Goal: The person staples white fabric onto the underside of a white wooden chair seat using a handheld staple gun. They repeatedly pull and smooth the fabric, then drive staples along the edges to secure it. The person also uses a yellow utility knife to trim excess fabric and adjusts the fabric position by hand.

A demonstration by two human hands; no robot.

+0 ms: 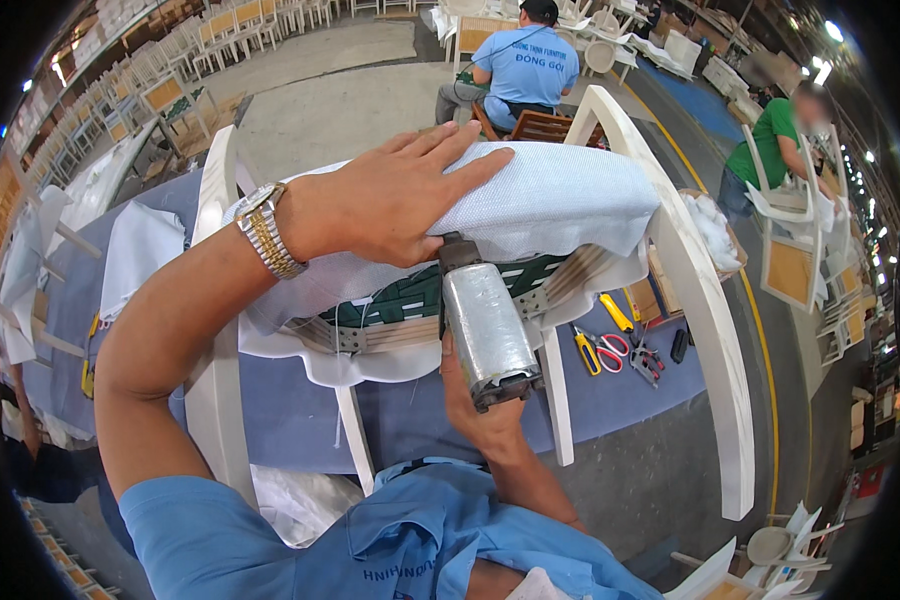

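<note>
A white wooden chair frame (698, 290) lies turned over in front of me, its seat covered by pale blue-white woven fabric (560, 195). My left hand (395, 195), a metal watch on its wrist, lies flat on this fabric with fingers spread. Beside its thumb is the nose of a silver staple gun (487, 325), against the fabric's near edge. From below, my right hand (478, 408) grips the staple gun; the tool's body hides most of its fingers. Dark green webbing (395, 303) shows underneath, between the fabric and a wavy pale edge.
On the blue-grey covered table (630, 400) to the right lie red-handled scissors (610, 350), a yellow cutter (615, 312) and pliers (647, 366). A box of white stuffing (710, 235) stands beyond. Two people work farther off, among many chairs. Folded fabric (142, 250) lies at left.
</note>
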